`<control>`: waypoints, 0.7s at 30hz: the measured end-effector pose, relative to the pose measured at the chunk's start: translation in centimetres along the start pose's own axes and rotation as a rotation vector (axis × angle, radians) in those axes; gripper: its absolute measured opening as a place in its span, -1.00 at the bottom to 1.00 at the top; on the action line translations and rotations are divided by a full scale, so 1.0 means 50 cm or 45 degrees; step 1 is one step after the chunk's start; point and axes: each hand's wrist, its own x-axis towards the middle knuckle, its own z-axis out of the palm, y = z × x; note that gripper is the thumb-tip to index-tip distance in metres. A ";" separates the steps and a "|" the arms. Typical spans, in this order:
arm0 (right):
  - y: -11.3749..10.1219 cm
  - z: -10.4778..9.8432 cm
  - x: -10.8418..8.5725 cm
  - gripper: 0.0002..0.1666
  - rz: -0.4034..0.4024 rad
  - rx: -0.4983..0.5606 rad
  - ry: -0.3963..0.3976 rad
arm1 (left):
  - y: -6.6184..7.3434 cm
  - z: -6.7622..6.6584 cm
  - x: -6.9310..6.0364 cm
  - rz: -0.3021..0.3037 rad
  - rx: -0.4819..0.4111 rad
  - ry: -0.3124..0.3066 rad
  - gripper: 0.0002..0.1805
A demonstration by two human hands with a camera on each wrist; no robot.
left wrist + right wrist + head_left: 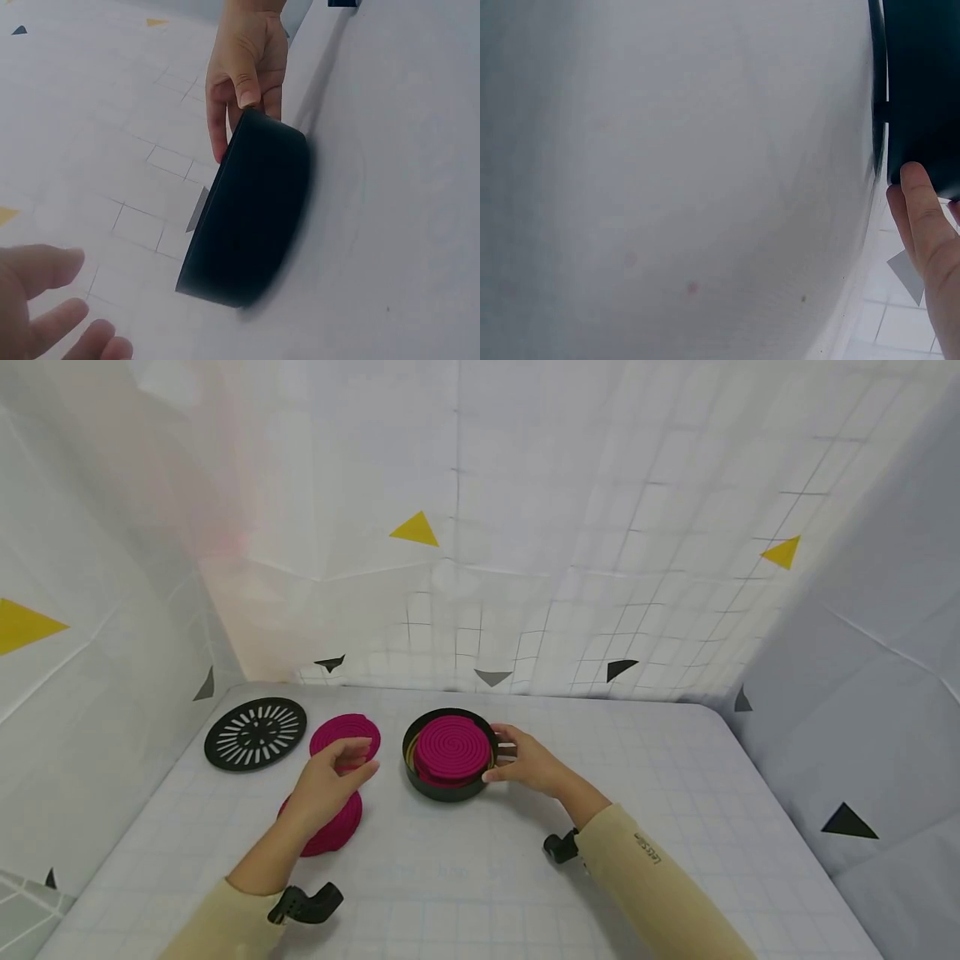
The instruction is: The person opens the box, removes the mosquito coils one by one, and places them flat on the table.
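A dark round container (447,792) stands on the table, with a magenta spiral coaster (453,747) on top of the contents inside it. My right hand (531,763) grips the container's right side, its thumb at the rim in the left wrist view. In the right wrist view, fingertips touch the dark wall. My left hand (330,785) hovers between two more magenta pieces, a flat spiral coaster (337,727) behind it and another round piece (341,822) partly hidden under it. Its fingers are loosely bent and hold nothing.
A black slotted disc (256,734) lies at the table's back left. White sheets with yellow and black triangles wall in the back and sides of the white table (465,893). Each wrist carries a black camera mount (307,906).
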 end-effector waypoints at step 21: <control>0.003 0.000 0.001 0.13 0.007 0.007 0.001 | 0.017 0.078 0.074 -0.083 -0.095 -0.188 -0.18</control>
